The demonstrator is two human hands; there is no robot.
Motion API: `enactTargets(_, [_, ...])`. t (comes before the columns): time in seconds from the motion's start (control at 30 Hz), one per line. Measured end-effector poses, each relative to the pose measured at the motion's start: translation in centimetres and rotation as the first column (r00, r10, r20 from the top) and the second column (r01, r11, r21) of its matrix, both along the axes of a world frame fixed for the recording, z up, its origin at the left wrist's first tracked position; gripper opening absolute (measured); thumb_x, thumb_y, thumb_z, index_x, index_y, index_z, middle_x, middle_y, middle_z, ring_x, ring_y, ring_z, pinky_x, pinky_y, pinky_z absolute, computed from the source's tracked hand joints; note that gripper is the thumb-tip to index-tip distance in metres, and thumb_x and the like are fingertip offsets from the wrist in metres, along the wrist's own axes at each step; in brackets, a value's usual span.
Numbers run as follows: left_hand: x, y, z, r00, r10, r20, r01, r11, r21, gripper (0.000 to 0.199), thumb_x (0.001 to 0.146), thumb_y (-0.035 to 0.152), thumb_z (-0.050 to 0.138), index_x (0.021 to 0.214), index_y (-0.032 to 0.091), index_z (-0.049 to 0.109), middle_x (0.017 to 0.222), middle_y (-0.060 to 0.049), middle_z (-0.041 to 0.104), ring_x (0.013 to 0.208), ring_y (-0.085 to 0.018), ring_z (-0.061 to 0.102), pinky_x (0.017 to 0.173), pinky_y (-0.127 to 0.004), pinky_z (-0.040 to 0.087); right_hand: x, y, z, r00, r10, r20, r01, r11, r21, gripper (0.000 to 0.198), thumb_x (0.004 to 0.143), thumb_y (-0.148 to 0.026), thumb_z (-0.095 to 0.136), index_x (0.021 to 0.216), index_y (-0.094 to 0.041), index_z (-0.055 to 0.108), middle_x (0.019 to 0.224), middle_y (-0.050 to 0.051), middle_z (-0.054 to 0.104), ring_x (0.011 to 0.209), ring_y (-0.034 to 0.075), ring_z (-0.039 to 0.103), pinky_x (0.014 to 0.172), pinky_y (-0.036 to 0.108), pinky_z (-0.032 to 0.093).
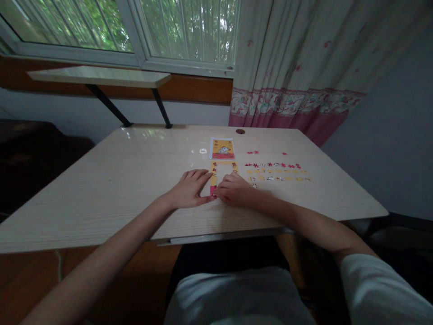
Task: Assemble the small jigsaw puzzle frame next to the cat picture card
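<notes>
A partly assembled jigsaw puzzle [213,180] lies on the table, showing a yellow and red border around a bare middle. My left hand [190,188] rests flat along its left side, fingers spread, with the thumb at the lower left corner. From the right, my right hand [235,189] reaches over the lower part of the puzzle. Its fingers are drawn together on a small red puzzle piece [214,195] near that corner, and they cover much of the bottom edge. Just behind the puzzle lies a reference picture [222,149] of a white cartoon animal on yellow and red.
Loose yellow puzzle pieces [277,171] and red puzzle pieces [291,166] are set out in rows to the right. The wooden table [101,189] has a cable hole [240,131] at the back. A raised shelf [101,76] stands at the back left, beside a curtain [287,67].
</notes>
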State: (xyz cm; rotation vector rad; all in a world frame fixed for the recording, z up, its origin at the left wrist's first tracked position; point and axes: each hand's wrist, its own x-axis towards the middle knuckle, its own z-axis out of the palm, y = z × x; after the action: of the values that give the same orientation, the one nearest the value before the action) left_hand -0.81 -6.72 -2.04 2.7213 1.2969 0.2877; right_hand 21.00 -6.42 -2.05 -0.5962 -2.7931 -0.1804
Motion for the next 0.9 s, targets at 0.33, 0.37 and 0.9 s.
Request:
enactTargets(0.33, [-0.1, 0.0, 0.1, 1.0, -0.008, 0.005, 0.008, 1.0, -0.011, 0.08, 0.076, 0.07, 0.045, 0.134, 0.016, 0.039, 0.136, -0.017, 0.042, 0.125, -0.034, 0.036, 0.102, -0.049, 0.028, -0.1, -0.4, 0.1, 0.997, -0.018, 0.071, 0.014, 0.999, 0.047, 0.015, 0.087, -0.019, 0.048, 0.088, -0.017, 0.062, 0.085, 0.006, 0.064, 0.082, 0.019, 0.046, 0.069, 0.034, 0.026])
enactTargets(0.37, [-0.1, 0.0, 0.1, 1.0, -0.007, 0.009, 0.007, 1.0, -0.014, 0.08, 0.076, 0.07, 0.045, 0.134, 0.016, 0.039, 0.136, -0.017, 0.042, 0.125, -0.034, 0.036, 0.102, -0.049, 0.028, -0.1, -0.3, 0.1, 0.998, -0.017, 0.068, 0.015, 0.999, 0.039, 0.014, 0.087, -0.019, 0.049, 0.089, -0.017, 0.062, 0.085, 0.006, 0.064, 0.082, 0.019, 0.046, 0.069, 0.033, 0.026])
enactTargets(0.9, [-0.1, 0.8, 0.0, 0.996, -0.004, 0.084, 0.003, 1.0, 0.018, 0.064, 0.086, 0.062, 0.038, 0.131, 0.017, 0.043, 0.131, -0.016, 0.046, 0.12, -0.032, 0.041, 0.098, -0.048, 0.033, 5.8, 3.4, 3.1, 0.975, -0.214, -0.052, 0.194, 0.947, -0.255, 0.036, 0.083, -0.043, 0.057, 0.108, -0.019, 0.065, 0.113, 0.01, 0.062, 0.101, 0.023, 0.05, 0.088, 0.038, 0.034])
